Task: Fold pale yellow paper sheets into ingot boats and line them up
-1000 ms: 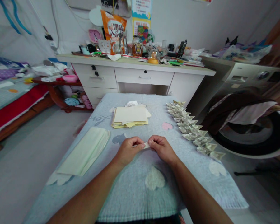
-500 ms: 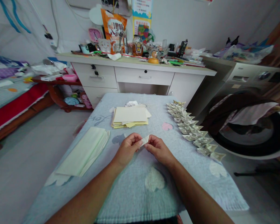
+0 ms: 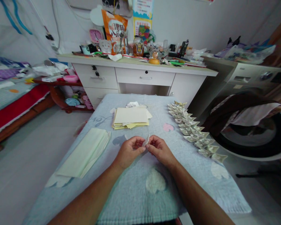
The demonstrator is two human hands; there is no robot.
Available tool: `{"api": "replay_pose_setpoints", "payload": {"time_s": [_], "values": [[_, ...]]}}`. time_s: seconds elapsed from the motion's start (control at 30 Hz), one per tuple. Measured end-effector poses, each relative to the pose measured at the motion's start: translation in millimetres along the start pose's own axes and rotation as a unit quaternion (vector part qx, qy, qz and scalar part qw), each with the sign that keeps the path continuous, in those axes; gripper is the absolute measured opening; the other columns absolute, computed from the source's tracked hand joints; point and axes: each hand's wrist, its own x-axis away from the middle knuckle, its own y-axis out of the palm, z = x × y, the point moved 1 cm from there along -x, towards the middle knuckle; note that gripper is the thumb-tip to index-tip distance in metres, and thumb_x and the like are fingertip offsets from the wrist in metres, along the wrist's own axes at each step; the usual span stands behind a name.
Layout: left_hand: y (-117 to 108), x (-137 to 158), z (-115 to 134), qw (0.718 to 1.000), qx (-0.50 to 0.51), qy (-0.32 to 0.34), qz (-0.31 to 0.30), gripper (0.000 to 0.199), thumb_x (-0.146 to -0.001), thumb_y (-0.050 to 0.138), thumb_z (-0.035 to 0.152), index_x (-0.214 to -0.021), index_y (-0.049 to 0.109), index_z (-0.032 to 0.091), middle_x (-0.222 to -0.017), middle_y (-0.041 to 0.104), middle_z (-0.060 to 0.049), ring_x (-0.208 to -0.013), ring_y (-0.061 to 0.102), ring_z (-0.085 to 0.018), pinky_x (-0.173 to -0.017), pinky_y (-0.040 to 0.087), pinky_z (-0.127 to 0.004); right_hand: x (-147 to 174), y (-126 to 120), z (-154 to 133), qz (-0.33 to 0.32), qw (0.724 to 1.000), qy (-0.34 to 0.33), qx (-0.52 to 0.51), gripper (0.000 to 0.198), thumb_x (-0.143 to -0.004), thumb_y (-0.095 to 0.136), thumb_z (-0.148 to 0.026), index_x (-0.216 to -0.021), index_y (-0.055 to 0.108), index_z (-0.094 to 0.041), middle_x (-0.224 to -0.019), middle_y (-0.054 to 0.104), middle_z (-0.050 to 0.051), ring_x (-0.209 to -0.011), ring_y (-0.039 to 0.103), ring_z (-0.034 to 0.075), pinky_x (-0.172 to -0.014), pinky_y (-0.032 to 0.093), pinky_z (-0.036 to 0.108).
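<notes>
Between my fingertips, above the middle of the cloth-covered table (image 3: 128, 193), is a small folded piece of pale paper (image 3: 146, 141) with one pointed end upward. My left hand (image 3: 131, 150) pinches its left side, thumb and fingers together. From the other side, my right hand (image 3: 159, 149) grips it between thumb and forefinger. Beyond my hands lies a stack of cream and yellow paper sheets (image 3: 131, 115). Folded pale-green paper (image 3: 81, 156) rests to the left. A row of folded paper boats (image 3: 192, 129) runs along the table's right side.
Behind the table stands a white desk (image 3: 145, 75) crowded with jars, a snack bag (image 3: 113, 29) and a pink clock (image 3: 95, 36). To the right is a washing machine (image 3: 243, 78) with its round door open and cloth hanging out. A bed (image 3: 16, 100) stands at left.
The folded paper has turned from lying slantwise to standing more upright and edge-on. My left thumb and fingers have shifted slightly on it; the view has barely moved.
</notes>
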Motion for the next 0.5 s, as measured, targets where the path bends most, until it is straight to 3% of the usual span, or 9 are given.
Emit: {"api": "replay_pose_setpoints", "payload": {"time_s": [0.2,0.5], "values": [[2,0,0,0.999,0.032,-0.005,-0.012,0.027,-0.073,0.072,0.030,-0.095,0.065,0.015,-0.090,0.069,-0.006,-0.084,0.063,-0.018,-0.079,0.050,-0.030,0,-1,2,0.003,1.000,-0.005,0.006,0.029,-0.078,0.067,-0.043,-0.077,0.052,-0.019,-0.065,0.048,-0.004,-0.055,0.040,0.008,-0.053,0.033,0.021],[5,4,10,0.995,-0.097,0.033,0.020,0.018,-0.074,0.068,0.027,-0.090,0.068,0.018,-0.082,0.070,-0.003,-0.075,0.063,-0.016,-0.069,0.047,-0.025,0,3,1,0.035,0.998,-0.003,0.046,0.010,-0.069,0.059,-0.021,-0.070,0.049,-0.019,-0.061,0.046,-0.005,-0.057,0.042,0.009,-0.054,0.033,0.021]]}}
